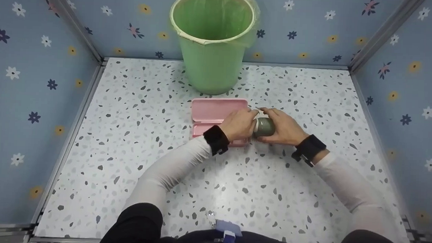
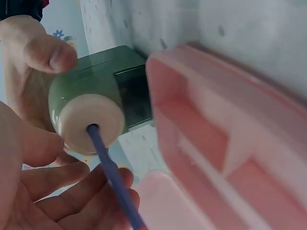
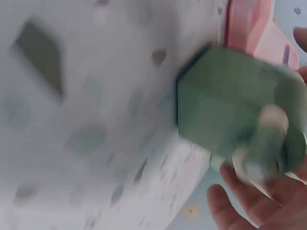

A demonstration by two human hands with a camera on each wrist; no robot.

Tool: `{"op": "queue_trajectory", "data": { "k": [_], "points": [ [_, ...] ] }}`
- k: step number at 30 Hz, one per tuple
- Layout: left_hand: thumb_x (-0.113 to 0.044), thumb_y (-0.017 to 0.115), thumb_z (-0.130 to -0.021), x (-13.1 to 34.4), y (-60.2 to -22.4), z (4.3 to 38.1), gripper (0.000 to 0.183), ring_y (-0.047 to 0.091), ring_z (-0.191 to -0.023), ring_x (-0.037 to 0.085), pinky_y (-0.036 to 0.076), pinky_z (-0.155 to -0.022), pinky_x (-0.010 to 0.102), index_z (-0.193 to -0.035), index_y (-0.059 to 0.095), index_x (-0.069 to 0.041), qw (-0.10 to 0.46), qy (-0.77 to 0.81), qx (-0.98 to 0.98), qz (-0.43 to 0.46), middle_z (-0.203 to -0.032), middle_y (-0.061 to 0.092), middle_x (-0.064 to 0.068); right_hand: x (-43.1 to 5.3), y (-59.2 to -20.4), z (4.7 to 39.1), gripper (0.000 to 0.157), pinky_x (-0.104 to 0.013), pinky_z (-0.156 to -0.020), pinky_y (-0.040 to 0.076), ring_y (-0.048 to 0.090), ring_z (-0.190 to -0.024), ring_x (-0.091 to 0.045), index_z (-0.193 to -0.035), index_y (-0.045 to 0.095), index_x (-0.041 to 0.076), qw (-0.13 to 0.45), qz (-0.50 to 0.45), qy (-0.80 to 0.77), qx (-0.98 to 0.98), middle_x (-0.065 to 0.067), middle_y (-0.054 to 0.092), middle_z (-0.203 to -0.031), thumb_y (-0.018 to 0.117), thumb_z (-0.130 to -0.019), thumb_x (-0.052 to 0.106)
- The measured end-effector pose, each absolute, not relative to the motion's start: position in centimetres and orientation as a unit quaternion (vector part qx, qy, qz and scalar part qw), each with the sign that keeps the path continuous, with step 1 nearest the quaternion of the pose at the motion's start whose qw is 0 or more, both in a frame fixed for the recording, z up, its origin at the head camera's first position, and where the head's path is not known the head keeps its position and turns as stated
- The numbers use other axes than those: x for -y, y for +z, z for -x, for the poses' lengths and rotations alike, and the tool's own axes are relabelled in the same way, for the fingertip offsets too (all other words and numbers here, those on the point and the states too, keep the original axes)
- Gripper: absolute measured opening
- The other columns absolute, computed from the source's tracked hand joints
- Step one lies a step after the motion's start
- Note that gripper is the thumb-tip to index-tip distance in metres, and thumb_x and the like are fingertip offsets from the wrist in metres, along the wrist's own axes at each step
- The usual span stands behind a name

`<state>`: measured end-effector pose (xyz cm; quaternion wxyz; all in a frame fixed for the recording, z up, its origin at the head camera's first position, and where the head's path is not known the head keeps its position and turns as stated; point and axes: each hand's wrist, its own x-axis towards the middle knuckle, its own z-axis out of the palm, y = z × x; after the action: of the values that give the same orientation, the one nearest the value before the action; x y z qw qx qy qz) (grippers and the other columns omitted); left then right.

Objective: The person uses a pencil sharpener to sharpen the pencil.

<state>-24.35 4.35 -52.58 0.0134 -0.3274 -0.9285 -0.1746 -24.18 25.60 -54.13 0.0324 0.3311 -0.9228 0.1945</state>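
Observation:
A dark green pencil sharpener [image 1: 265, 127] with a pale round front stands at the right end of the open pink pencil case [image 1: 216, 112]. My right hand [image 1: 287, 128] grips it, thumb on one side and fingers on the other. In the left wrist view, a purple pencil [image 2: 112, 172] sticks out of the hole in the pale front. My left hand [image 1: 237, 124] is over the case's right end, its loosely bent fingers [image 2: 91, 196] behind the pencil and touching close along it. The sharpener's crank [image 3: 261, 143] appears blurred in the right wrist view.
Behind the case stands a tall green bin [image 1: 212, 64] with a clear liner. Blue flowered panels [image 1: 26, 93] enclose the speckled white table [image 1: 136, 133] at the back and sides. The case has inner compartments [image 2: 206, 129].

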Motion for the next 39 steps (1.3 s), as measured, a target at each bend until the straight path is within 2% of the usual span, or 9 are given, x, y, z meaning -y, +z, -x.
{"op": "queue_trajectory", "data": {
  "k": [3,5,10,13,17,19,24,31,39],
  "points": [
    [-0.030,0.046,-0.087,-5.1,-52.2,24.3,0.047,0.053,-0.089,0.020,0.044,-0.073,0.033,-0.129,0.044,-0.009,0.026,-0.158,0.924,0.348,-0.103,0.055,0.007,-27.0,-53.8,23.8,0.105,-0.042,-0.081,0.042,0.049,-0.100,-0.022,-0.137,0.035,0.012,0.017,-0.317,0.180,0.931,-0.006,0.050,-0.119,0.070,-0.054,0.066],
    [-0.036,0.047,-0.085,-5.6,-52.1,24.3,0.055,0.052,-0.093,0.020,0.043,-0.077,0.032,-0.132,0.040,-0.008,0.019,-0.148,0.920,0.364,-0.107,0.054,0.007,-27.6,-53.7,23.5,0.099,-0.040,-0.075,0.044,0.053,-0.092,-0.021,-0.131,0.042,0.010,-0.003,-0.309,0.179,0.934,-0.005,0.055,-0.110,0.071,-0.054,0.066],
    [-0.047,0.060,-0.074,-7.0,-52.4,24.4,0.064,0.048,-0.084,0.017,0.041,-0.067,0.029,-0.123,0.044,-0.009,-0.024,-0.143,0.911,0.385,-0.096,0.048,0.003,-28.3,-53.6,23.1,0.062,-0.031,-0.054,0.044,0.055,-0.066,-0.014,-0.098,0.060,0.016,-0.052,-0.290,0.190,0.936,0.001,0.061,-0.079,0.073,-0.057,0.060],
    [-0.042,0.067,-0.070,-7.8,-52.9,24.8,0.058,0.048,-0.079,0.016,0.042,-0.065,0.029,-0.114,0.047,-0.011,-0.045,-0.145,0.912,0.382,-0.092,0.047,0.001,-28.4,-53.6,22.8,0.042,-0.029,-0.049,0.043,0.052,-0.057,-0.011,-0.081,0.062,0.018,-0.065,-0.290,0.186,0.936,0.004,0.060,-0.069,0.075,-0.062,0.053],
    [-0.033,0.073,-0.066,-8.6,-53.6,25.4,0.052,0.049,-0.078,0.017,0.043,-0.065,0.030,-0.107,0.048,-0.012,-0.068,-0.147,0.917,0.365,-0.088,0.047,0.001,-28.5,-54.0,22.2,0.022,-0.028,-0.043,0.040,0.049,-0.047,-0.009,-0.068,0.062,0.023,-0.074,-0.297,0.186,0.934,0.012,0.055,-0.057,0.074,-0.068,0.042],
    [-0.030,0.076,-0.063,-8.9,-53.7,25.5,0.053,0.049,-0.076,0.017,0.043,-0.063,0.030,-0.104,0.047,-0.013,-0.079,-0.147,0.919,0.358,-0.087,0.047,0.001,-28.5,-54.2,22.0,0.020,-0.029,-0.039,0.038,0.047,-0.042,-0.009,-0.063,0.060,0.027,-0.075,-0.300,0.189,0.932,0.015,0.051,-0.051,0.074,-0.070,0.038],
    [-0.027,0.075,-0.058,-9.7,-53.9,25.6,0.053,0.050,-0.074,0.018,0.043,-0.062,0.031,-0.099,0.044,-0.015,-0.088,-0.135,0.920,0.358,-0.085,0.047,0.001,-28.7,-53.7,21.7,0.022,-0.029,-0.038,0.036,0.043,-0.041,-0.009,-0.059,0.056,0.024,-0.078,-0.321,0.183,0.926,0.014,0.048,-0.050,0.074,-0.071,0.028],
    [-0.028,0.072,-0.054,-10.5,-53.5,25.7,0.054,0.049,-0.075,0.018,0.043,-0.065,0.031,-0.099,0.044,-0.015,-0.063,-0.116,0.919,0.371,-0.084,0.047,0.000,-29.2,-51.9,21.8,0.015,-0.029,-0.039,0.037,0.044,-0.043,-0.009,-0.061,0.057,0.024,-0.082,-0.338,0.176,0.921,0.013,0.049,-0.052,0.069,-0.070,0.021],
    [-0.027,0.072,-0.055,-10.2,-53.7,25.8,0.051,0.048,-0.072,0.018,0.042,-0.062,0.031,-0.096,0.044,-0.017,-0.060,-0.123,0.916,0.376,-0.081,0.047,-0.001,-29.2,-50.4,22.2,0.013,-0.027,-0.039,0.037,0.043,-0.042,-0.007,-0.065,0.063,0.023,-0.070,-0.383,0.181,0.903,0.015,0.049,-0.052,0.068,-0.077,0.019]
  ]
}}
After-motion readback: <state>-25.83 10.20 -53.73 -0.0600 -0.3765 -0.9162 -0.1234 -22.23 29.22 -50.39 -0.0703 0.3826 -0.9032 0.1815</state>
